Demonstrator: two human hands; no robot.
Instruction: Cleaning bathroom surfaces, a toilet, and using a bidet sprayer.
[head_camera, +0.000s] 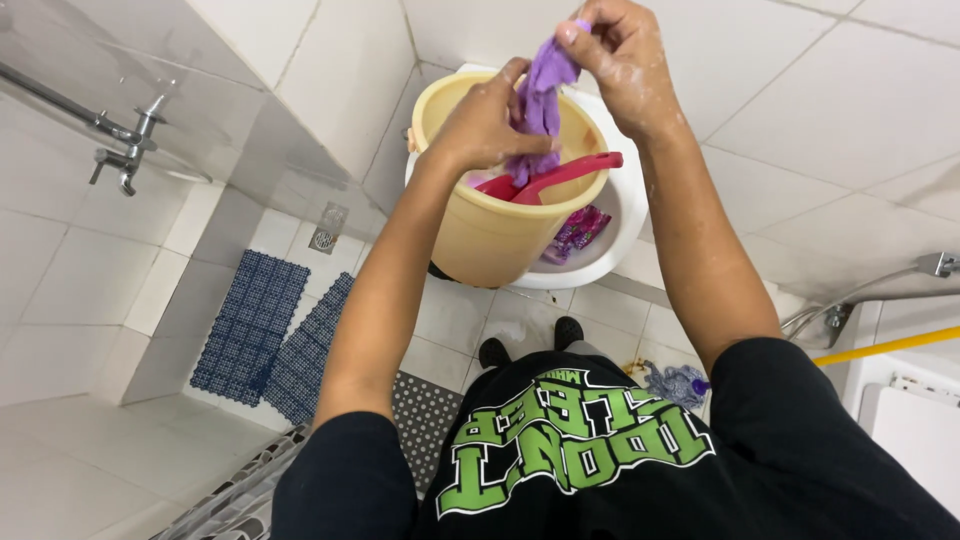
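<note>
White tiles cover the walls and the floor of this bathroom, and we stand over a white sink (628, 215) that carries a yellow bucket (480, 235). Our left hand (485, 125) is closed in a tight grip around the lower part of a purple cloth (540, 100), just above the bucket. Our right hand (620, 55) pinches the upper end of the same cloth between the fingers and holds it higher, so the cloth is stretched between both hands. Inside the bucket lies a red scoop (560, 178), its handle resting on the rim. A pink packet (578, 228) lies in the sink beside the bucket. On the floor we see blue mats (265, 335) and a drain (322, 239).

We think the bucket may tip, because it sits tilted on the sink edge. Water from the cloth could also drip onto the tiles and make them slippery.
</note>
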